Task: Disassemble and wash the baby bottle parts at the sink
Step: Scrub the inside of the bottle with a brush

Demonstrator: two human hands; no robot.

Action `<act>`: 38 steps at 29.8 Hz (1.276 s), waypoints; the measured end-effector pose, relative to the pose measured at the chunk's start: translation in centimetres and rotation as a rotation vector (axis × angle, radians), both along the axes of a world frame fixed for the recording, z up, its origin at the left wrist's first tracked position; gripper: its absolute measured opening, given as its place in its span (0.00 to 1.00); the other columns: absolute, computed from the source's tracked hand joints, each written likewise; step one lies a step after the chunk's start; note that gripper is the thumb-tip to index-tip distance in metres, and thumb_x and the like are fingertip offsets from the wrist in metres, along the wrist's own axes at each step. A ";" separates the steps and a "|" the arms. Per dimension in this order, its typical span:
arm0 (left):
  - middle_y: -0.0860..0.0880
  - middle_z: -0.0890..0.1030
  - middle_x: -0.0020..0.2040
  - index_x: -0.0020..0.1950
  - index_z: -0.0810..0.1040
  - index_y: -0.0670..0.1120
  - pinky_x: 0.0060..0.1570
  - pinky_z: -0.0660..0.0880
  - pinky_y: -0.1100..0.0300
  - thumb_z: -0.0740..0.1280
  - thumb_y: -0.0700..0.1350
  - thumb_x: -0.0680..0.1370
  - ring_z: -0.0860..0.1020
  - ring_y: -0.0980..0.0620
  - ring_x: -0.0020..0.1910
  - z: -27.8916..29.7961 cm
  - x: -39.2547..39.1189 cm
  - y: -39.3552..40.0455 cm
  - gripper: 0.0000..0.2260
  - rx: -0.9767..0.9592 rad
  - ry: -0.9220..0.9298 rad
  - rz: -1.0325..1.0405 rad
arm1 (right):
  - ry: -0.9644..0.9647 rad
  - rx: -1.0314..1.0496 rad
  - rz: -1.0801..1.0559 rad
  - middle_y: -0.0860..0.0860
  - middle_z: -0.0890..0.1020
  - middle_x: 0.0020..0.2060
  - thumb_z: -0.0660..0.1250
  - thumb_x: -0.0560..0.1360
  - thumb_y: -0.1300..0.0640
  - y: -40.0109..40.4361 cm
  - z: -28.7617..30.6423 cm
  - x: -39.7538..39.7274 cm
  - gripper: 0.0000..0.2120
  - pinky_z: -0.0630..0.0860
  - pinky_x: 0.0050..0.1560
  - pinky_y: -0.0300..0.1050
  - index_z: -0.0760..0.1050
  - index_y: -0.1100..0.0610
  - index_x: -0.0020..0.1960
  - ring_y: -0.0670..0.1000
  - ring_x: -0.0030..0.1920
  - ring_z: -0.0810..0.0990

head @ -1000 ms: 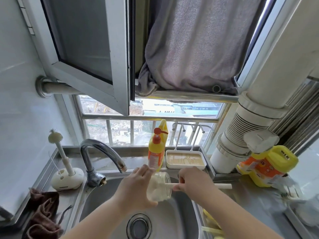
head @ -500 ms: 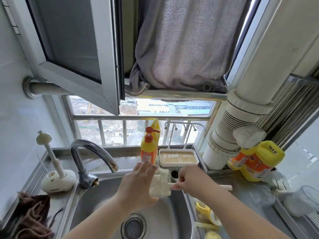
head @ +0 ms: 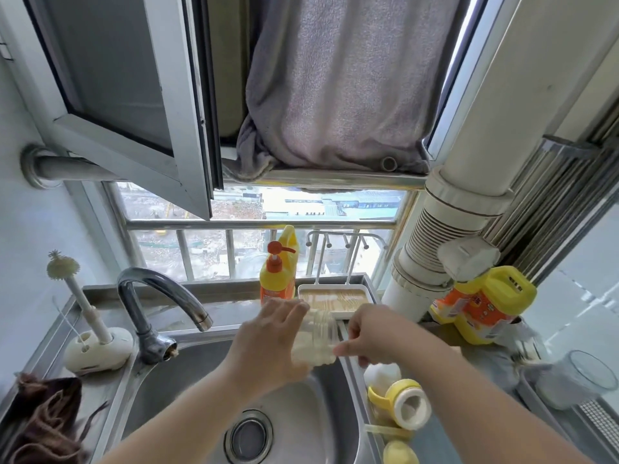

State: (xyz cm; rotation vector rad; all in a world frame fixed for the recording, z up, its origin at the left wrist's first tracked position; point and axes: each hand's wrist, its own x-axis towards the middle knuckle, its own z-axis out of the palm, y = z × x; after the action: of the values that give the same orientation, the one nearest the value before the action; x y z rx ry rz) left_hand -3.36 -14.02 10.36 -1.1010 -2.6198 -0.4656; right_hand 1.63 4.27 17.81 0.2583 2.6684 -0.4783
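Clearly the scrubbing step is in hand: over the sink (head: 187,373), the left hand (head: 268,346) wraps around the clear bottle (head: 316,339), held on its side, while the right hand (head: 371,333) pinches a thin brush handle (head: 340,346) at the bottle's mouth. Motion blur hides the brush head. Other bottle parts, including a yellow collar (head: 402,401), lie on the counter just right of the basin. Next probably comes a rinse, which means bringing the bottle under the tap (head: 164,296), not running now.
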 end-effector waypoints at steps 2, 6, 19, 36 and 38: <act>0.49 0.78 0.53 0.58 0.70 0.45 0.34 0.81 0.57 0.77 0.62 0.51 0.75 0.50 0.52 -0.2 0.5 0.8 0.41 0.109 -0.014 0.000 | 0.027 -0.081 -0.033 0.48 0.81 0.31 0.67 0.74 0.46 -0.5 -0.4 0.1 0.15 0.70 0.31 0.35 0.74 0.55 0.34 0.43 0.26 0.73; 0.48 0.66 0.64 0.72 0.59 0.41 0.62 0.67 0.53 0.68 0.65 0.63 0.64 0.50 0.63 -2.1 0.4 -0.1 0.45 0.185 -0.156 -0.013 | 0.085 -0.250 -0.148 0.47 0.80 0.28 0.65 0.75 0.43 0.8 0.5 0.8 0.18 0.69 0.26 0.34 0.79 0.59 0.41 0.45 0.26 0.73; 0.57 0.59 0.68 0.70 0.60 0.59 0.68 0.64 0.56 0.75 0.58 0.60 0.57 0.57 0.67 1.4 -1.6 -0.1 0.42 0.129 -0.381 -0.041 | 0.224 -0.078 0.078 0.49 0.77 0.35 0.66 0.75 0.46 0.4 1.1 1.4 0.13 0.73 0.39 0.43 0.73 0.54 0.37 0.48 0.36 0.74; 0.57 0.67 0.68 0.72 0.55 0.60 0.58 0.71 0.60 0.69 0.58 0.66 0.66 0.54 0.65 3.7 -1.4 1.6 0.38 -0.091 -0.197 -0.016 | 0.358 0.322 0.170 0.51 0.80 0.47 0.61 0.78 0.50 0.3 2.0 -0.6 0.10 0.69 0.45 0.44 0.77 0.54 0.52 0.53 0.49 0.78; 0.57 0.67 0.68 0.72 0.54 0.59 0.58 0.72 0.59 0.69 0.58 0.66 0.66 0.54 0.65 3.7 -1.5 1.2 0.38 -0.130 -0.170 -0.002 | 0.303 0.286 0.139 0.52 0.81 0.47 0.63 0.77 0.49 0.4 1.6 -0.8 0.10 0.73 0.47 0.45 0.78 0.54 0.52 0.53 0.48 0.79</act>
State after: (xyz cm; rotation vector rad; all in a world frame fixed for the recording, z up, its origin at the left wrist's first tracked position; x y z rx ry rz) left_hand -4.88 -12.80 14.03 -1.1504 -2.8325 -0.4105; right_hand 0.83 4.65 19.44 0.0858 3.0240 -0.0959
